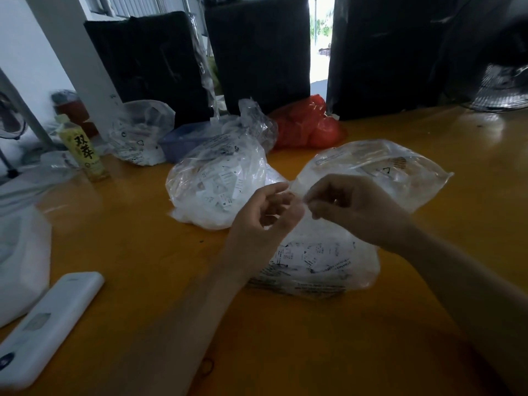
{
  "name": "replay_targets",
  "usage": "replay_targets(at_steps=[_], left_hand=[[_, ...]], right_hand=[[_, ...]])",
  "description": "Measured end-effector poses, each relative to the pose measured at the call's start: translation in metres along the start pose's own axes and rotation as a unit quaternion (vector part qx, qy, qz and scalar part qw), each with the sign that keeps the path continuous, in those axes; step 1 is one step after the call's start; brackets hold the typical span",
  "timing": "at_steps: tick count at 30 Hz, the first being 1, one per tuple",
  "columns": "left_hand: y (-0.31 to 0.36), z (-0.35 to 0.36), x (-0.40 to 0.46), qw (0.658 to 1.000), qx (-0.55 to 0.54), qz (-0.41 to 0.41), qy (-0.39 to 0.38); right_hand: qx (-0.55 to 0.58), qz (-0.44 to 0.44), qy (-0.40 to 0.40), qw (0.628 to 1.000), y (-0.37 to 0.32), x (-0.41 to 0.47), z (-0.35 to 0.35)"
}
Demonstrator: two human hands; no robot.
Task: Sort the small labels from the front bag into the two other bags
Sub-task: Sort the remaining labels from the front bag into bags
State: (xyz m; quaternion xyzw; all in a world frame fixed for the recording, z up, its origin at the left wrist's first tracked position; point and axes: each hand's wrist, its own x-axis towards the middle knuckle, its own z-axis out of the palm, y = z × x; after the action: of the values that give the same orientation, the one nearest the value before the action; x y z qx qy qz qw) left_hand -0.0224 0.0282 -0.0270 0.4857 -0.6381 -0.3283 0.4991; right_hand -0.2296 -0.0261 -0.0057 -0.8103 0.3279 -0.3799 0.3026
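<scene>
One person works at an orange table (120,252) with two bare hands raised above the front bag (320,261), a clear plastic bag lying nearest the viewer with small white printed labels (308,257) inside. The left hand (263,215) has its fingers curled and its fingertips meeting those of the right hand (351,207), which is likewise curled; the two appear to pinch something small between them, but the item itself is too blurred to identify, so whether it is a label or the bag's film cannot be told. Two further clear bags lie just behind the hands: the left bag (217,184), well filled with white labels, and the right bag (394,170), which looks nearly flat with little in it. The three task bags sit close together, the front bag partly hidden by both wrists. Behind them are one more clear bag (140,132) of printed slips, one blue container (183,141) and one red plastic bag (305,124). At the left stand one yellow pouch (83,150) with black characters and, near the table's edge, one white rectangular device (48,324) lying flat beside one white bag (20,258). Three black wrapped bundles (260,50) stand upright along the far side, and one fan (503,90) sits at the far right.
</scene>
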Motion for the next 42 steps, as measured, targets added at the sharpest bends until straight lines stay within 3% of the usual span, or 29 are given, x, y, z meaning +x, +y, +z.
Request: replay_targets(at_steps=[4, 10, 14, 18, 22, 24, 27, 29, 32, 35, 42], left_hand=[[-0.001, 0.002, -0.003, 0.999, -0.039, -0.019, -0.009], [-0.003, 0.000, 0.001, 0.983, -0.159, -0.053, 0.071], [-0.003, 0.000, 0.001, 0.968, -0.223, -0.105, 0.047], [-0.003, 0.000, 0.000, 0.965, -0.227, -0.132, 0.013], [-0.006, -0.002, 0.003, 0.962, -0.228, -0.137, 0.064], [-0.007, -0.004, 0.004, 0.952, -0.252, -0.146, 0.089], [-0.009, -0.005, 0.005, 0.937, -0.299, -0.152, 0.097], [-0.010, -0.005, 0.005, 0.926, -0.332, -0.154, 0.097], [-0.010, -0.006, 0.006, 0.903, -0.390, -0.153, 0.098], [-0.011, -0.006, 0.007, 0.901, -0.394, -0.149, 0.102], [-0.011, -0.005, 0.008, 0.894, -0.408, -0.158, 0.097]], right_hand=[[-0.043, -0.021, -0.020, 0.999, -0.001, 0.000, 0.010], [0.040, 0.054, -0.015, 0.998, 0.003, 0.000, 0.015], [0.050, 0.041, 0.044, 0.997, 0.005, 0.000, 0.016], [-0.025, 0.014, 0.051, 0.998, 0.003, 0.000, 0.019], [-0.038, 0.067, 0.074, 0.994, 0.008, 0.001, 0.025], [-0.117, 0.076, 0.039, 0.989, 0.012, 0.001, 0.027], [-0.252, 0.055, -0.112, 0.960, 0.013, -0.002, 0.037], [-0.298, 0.047, -0.152, 0.941, 0.015, -0.002, 0.043], [-0.271, 0.051, -0.130, 0.952, 0.014, -0.001, 0.039], [-0.218, 0.075, -0.096, 0.968, 0.013, 0.000, 0.032], [-0.084, 0.109, 0.110, 0.984, 0.010, 0.003, 0.018]])
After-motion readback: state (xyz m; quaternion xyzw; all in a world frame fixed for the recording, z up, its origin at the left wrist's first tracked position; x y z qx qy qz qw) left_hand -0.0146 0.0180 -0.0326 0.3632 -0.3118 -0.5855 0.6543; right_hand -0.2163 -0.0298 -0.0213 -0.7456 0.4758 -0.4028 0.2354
